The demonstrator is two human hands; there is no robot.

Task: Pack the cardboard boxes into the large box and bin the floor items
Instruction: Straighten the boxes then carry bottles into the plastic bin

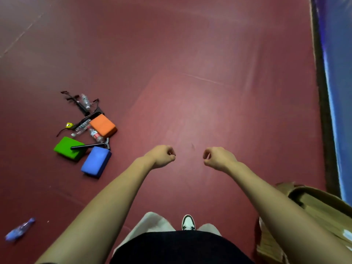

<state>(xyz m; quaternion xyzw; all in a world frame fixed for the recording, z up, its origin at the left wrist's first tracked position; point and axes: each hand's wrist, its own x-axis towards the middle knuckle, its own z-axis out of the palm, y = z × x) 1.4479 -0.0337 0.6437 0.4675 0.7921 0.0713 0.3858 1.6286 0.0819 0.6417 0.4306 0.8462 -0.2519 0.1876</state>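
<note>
Left hand (162, 156) and right hand (217, 158): fingers curled closed, holding nothing. The floor items (85, 134) lie piled at left, not yet binned. The large box (295, 191) at near right appears to hold flattened cardboard.

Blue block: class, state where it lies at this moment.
Head view, left side: the blue block lies on the floor, just right of the green block, nearer than the orange block and left of the left hand.

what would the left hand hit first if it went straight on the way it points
The left hand looks to have a free line, only red floor ahead; the orange block sits off leftward.
</note>
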